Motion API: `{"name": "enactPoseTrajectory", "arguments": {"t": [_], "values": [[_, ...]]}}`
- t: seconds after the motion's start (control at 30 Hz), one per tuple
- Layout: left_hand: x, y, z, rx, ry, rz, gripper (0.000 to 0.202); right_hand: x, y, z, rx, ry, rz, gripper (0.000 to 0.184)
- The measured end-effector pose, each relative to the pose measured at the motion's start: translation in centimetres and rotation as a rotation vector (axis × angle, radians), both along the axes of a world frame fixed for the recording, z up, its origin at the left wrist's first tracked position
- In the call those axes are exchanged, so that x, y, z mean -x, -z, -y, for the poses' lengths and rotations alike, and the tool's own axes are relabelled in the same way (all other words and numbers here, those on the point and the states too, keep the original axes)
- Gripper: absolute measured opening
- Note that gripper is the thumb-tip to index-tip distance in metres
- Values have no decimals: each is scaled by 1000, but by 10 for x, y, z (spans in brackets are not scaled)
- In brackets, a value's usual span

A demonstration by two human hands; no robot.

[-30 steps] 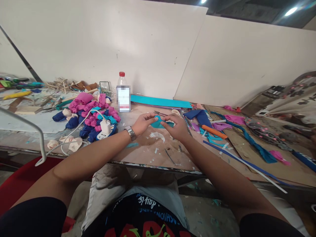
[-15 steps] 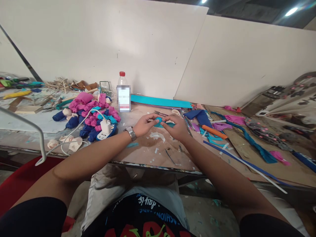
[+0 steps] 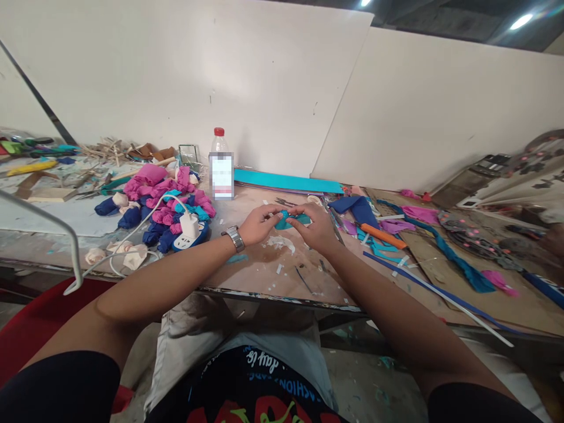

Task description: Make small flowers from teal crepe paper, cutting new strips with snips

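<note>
At the middle of the table (image 3: 255, 279), near its front edge: one teal strip (image 3: 283, 224), bunched at its left end, held up between two hands. Left hand (image 3: 257, 226), watch (image 3: 233, 239) at the wrist, grasping the bunched end between thumb and fingers. Right hand (image 3: 316, 226), pinching the same strip from the other side, fingertips close to those of the left; exact finger placement too small to tell. Behind the hands: one roll of tape (image 3: 314, 199); farther back, one long turquoise sheet (image 3: 286, 181), lying along the panel (image 3: 176, 70). To the left: one bottle (image 3: 221, 176), red-capped, upright; one pile (image 3: 161, 194) of bunched pieces in pink, dark blue and turquoise; against it, one socket block (image 3: 190, 238) with a white plug inserted. To the right: one orange cutter (image 3: 382, 235), lying aslant; one blue strip (image 3: 374, 258); one white rod (image 3: 471, 314), lying across the latter.
</note>
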State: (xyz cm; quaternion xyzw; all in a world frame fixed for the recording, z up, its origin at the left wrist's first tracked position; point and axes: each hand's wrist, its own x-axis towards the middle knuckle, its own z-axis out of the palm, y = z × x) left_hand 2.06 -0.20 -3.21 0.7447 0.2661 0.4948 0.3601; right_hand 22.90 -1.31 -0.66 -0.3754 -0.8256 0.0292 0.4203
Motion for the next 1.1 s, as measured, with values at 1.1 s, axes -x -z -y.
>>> {"name": "enactPoseTrajectory", "arguments": {"t": [1.1], "values": [[1,4,-2,-24,27,-44,34,2,-3,4,-50,13,-23,18]]}}
